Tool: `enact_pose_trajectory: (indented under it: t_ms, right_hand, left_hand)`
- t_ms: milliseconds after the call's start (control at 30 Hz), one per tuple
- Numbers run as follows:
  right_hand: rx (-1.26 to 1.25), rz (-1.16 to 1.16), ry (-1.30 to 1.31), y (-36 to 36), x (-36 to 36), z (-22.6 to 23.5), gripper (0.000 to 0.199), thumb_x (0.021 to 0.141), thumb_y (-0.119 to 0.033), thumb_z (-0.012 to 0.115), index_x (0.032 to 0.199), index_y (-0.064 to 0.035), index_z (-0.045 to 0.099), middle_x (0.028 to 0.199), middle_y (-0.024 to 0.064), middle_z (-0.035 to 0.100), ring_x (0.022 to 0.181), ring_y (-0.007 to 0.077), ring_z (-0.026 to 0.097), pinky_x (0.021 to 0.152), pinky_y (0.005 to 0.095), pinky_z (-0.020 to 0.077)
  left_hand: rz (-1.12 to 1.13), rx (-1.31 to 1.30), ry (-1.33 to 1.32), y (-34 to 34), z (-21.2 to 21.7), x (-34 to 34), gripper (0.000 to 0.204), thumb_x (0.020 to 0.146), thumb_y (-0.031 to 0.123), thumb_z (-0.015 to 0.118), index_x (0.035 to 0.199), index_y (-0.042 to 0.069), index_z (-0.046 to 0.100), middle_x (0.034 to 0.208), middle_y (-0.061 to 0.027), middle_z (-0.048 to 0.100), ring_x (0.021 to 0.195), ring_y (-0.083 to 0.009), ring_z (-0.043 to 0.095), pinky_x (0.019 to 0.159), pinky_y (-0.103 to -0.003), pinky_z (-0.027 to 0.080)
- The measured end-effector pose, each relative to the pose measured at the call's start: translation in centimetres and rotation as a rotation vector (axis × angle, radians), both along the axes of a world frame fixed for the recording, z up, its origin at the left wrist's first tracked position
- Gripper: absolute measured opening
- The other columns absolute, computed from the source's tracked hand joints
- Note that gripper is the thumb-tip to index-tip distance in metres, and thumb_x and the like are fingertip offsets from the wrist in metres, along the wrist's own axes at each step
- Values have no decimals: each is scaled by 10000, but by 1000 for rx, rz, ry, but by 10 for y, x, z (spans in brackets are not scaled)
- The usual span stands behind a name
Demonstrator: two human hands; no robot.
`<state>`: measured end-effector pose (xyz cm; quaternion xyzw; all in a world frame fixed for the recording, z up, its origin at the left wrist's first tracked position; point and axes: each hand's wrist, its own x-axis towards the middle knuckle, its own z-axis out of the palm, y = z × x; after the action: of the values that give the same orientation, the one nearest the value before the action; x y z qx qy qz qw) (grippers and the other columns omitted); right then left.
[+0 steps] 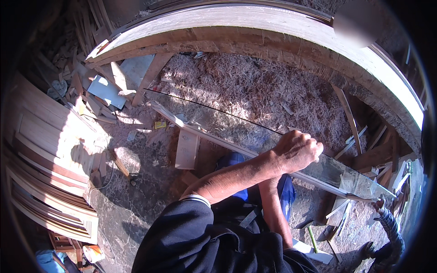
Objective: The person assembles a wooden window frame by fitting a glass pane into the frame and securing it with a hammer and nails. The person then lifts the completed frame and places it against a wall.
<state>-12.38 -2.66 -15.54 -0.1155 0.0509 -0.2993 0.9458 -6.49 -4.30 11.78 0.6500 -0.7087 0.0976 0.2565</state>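
Observation:
My left hand point(298, 150) is closed in a fist over a long clear sheet point(318, 170) that looks like glass. What its fingers hold, if anything, is hidden. A thin dark line runs along the sheet's far edge. Along its near side lies a long pale wooden strip point(218, 140), slanting from upper left to lower right. My right hand point(269, 183) is under my left forearm near this strip; only its wrist area shows and its fingers are hidden. At the right end, another person's hand point(378, 204) touches the strip or sheet.
Beyond the sheet, wood shavings point(227, 82) cover the floor below a large curved wooden beam point(218, 38). Moulded wooden panels point(50, 154) stand at left, with offcuts point(93, 104) behind. A short pale board point(187, 148) lies beside the strip. Scraps and a green-handled tool point(312, 239) lie lower right.

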Motion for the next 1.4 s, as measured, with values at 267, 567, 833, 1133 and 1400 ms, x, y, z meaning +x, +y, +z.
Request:
enact_pose_trajectory:
  t_ms: [267, 567, 833, 1133, 1400]
  right_hand:
    - [-70, 4, 21, -4, -1, -19, 786, 995, -669, 461, 1531, -100, 377, 1496, 48, 454, 1344, 226, 455, 1158, 383, 358]
    - [4, 5, 29, -2, 5, -6, 795, 969, -700, 485, 1483, -97, 414, 1425, 70, 504, 1298, 241, 482, 1123, 403, 381]
    - [-146, -38, 53, 0, 2, -3, 706, 1029, -617, 440, 1513, -107, 384, 1449, 58, 481, 1332, 224, 458, 1139, 390, 369]
    - [1, -89, 95, 0, 11, 32, 415, 1086, -345, 500, 1414, -95, 453, 1261, 53, 550, 1173, 198, 506, 1066, 351, 410]
    - [5, -213, 61, -3, 22, 64, 551, 962, -392, 701, 1371, -103, 471, 1323, 53, 536, 1272, 168, 492, 1019, 413, 469]
  left_hand:
    - [-6, 20, 17, -3, -1, -1, 245, 826, 288, 766, 854, 58, 684, 782, -103, 732, 775, -241, 751, 676, -377, 605]
    - [-6, 46, 8, -2, 0, 2, 258, 826, 294, 774, 857, 53, 685, 782, -102, 733, 773, -241, 751, 670, -375, 600]
    - [-4, 8, -5, -1, -1, -1, 252, 824, 289, 775, 853, 55, 687, 777, -107, 729, 761, -234, 747, 663, -366, 598]
    - [22, 7, -21, 1, 2, -3, 226, 841, 276, 761, 848, 66, 679, 775, -103, 728, 762, -231, 746, 669, -366, 600]
    - [74, 36, -75, 3, 8, -5, 289, 825, 289, 793, 774, 87, 592, 715, -82, 667, 692, -286, 684, 584, -420, 514]
